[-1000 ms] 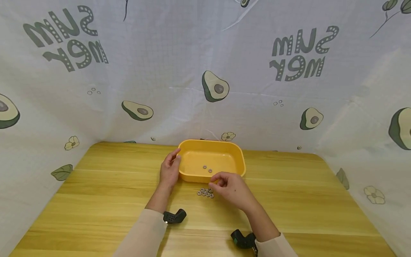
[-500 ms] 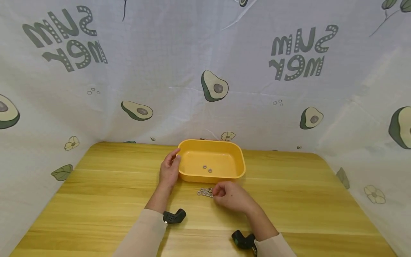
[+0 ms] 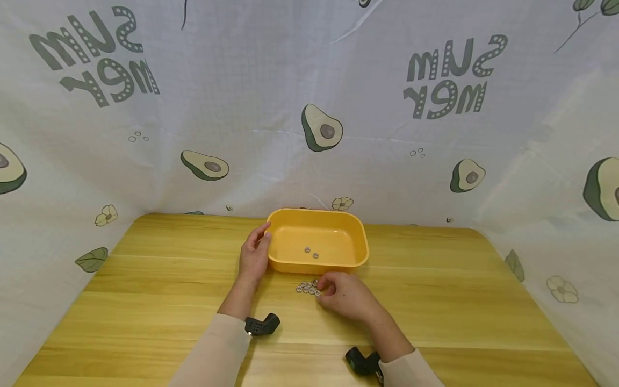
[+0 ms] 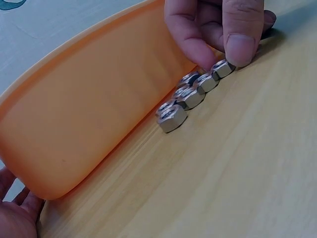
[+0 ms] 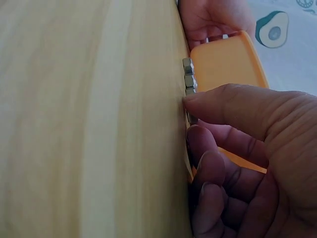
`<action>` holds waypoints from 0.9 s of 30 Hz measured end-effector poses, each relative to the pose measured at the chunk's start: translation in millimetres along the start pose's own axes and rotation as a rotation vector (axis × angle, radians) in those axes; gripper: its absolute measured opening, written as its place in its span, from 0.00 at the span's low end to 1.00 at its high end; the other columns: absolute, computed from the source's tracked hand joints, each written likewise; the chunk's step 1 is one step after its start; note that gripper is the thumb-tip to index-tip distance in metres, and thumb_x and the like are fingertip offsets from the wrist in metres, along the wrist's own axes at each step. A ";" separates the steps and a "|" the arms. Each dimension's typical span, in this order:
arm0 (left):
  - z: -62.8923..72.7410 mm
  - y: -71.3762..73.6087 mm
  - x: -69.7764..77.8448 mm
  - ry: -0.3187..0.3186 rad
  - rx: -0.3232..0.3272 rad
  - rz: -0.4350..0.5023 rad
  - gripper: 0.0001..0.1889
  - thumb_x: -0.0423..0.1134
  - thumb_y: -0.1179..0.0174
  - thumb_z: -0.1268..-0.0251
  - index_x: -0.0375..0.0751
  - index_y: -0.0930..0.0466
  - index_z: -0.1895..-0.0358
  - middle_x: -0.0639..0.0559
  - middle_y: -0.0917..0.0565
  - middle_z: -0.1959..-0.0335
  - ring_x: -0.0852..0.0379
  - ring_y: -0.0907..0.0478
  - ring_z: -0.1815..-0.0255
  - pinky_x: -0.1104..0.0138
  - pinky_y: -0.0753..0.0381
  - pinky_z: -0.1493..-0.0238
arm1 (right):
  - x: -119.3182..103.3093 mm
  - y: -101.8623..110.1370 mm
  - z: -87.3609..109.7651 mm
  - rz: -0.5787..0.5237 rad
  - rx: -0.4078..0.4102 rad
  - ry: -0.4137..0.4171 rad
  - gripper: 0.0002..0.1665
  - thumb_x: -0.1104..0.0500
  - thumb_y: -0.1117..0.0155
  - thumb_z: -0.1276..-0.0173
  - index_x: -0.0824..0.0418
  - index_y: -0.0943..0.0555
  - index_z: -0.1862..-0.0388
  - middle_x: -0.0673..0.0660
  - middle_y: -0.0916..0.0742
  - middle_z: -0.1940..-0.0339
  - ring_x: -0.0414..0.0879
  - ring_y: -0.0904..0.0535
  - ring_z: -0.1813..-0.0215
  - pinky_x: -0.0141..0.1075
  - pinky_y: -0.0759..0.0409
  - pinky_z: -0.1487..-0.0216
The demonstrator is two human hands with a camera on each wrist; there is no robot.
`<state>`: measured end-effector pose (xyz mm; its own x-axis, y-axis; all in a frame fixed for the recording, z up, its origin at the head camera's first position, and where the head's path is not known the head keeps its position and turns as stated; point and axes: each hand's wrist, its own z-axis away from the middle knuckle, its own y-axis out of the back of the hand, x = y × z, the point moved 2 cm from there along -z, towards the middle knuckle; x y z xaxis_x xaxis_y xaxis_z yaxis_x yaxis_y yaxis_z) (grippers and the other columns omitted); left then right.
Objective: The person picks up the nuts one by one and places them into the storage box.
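Observation:
At the left end of the yellow plastic tray (image 3: 316, 266), my left hand (image 3: 253, 257) rests against the outer wall, fingers fairly straight and none seen curled over the rim. Just in front of the tray lies a small cluster of metal hex nuts (image 3: 306, 289). My right hand (image 3: 347, 294) is at the cluster's right end, with thumb and index finger on either side of the end nut (image 4: 223, 68), pinching it at table level. In the right wrist view the thumb (image 5: 210, 103) partly covers that nut. Two loose nuts (image 3: 311, 252) lie on the tray's floor.
The tray stands near the back of a wooden table (image 3: 159, 301). Behind it hangs a white cloth (image 3: 266, 107) printed with avocados. A black wrist camera (image 3: 263, 324) sits on the left wrist, another camera (image 3: 362, 361) on the right.
My right hand has come down from the tray's front rim to the table, then shifted slightly left onto the end nut. The left hand and tray stay in place.

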<state>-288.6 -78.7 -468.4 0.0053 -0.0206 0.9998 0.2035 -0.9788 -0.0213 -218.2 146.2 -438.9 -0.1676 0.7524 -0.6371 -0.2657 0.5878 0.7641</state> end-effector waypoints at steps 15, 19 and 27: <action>1.1 -0.2 0.9 0.000 -0.003 -0.002 0.21 0.43 0.50 0.19 0.47 0.24 0.30 0.41 0.26 0.30 0.45 0.26 0.33 0.55 0.25 0.31 | -2.0 -1.5 0.2 0.021 -0.002 0.038 0.08 0.59 0.25 0.39 0.52 0.18 0.70 0.45 0.19 0.77 0.40 0.26 0.72 0.31 0.29 0.70; 1.7 -0.1 1.4 0.004 -0.005 -0.001 0.20 0.43 0.50 0.19 0.48 0.24 0.30 0.42 0.26 0.29 0.45 0.27 0.32 0.52 0.26 0.29 | -2.3 -1.5 0.2 0.024 -0.005 0.029 0.08 0.60 0.25 0.40 0.53 0.18 0.70 0.46 0.19 0.77 0.40 0.26 0.72 0.31 0.29 0.70; 2.1 -0.6 2.2 0.009 -0.007 -0.004 0.20 0.43 0.50 0.20 0.49 0.24 0.30 0.44 0.26 0.28 0.45 0.28 0.31 0.51 0.27 0.28 | -3.0 -1.2 0.5 0.023 -0.002 0.030 0.07 0.60 0.26 0.41 0.53 0.18 0.71 0.46 0.19 0.77 0.40 0.25 0.72 0.30 0.28 0.69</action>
<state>-286.7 -77.7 -466.2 -0.0042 -0.0184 0.9998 0.1962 -0.9804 -0.0172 -216.9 143.4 -437.9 -0.2023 0.7561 -0.6224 -0.2639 0.5700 0.7782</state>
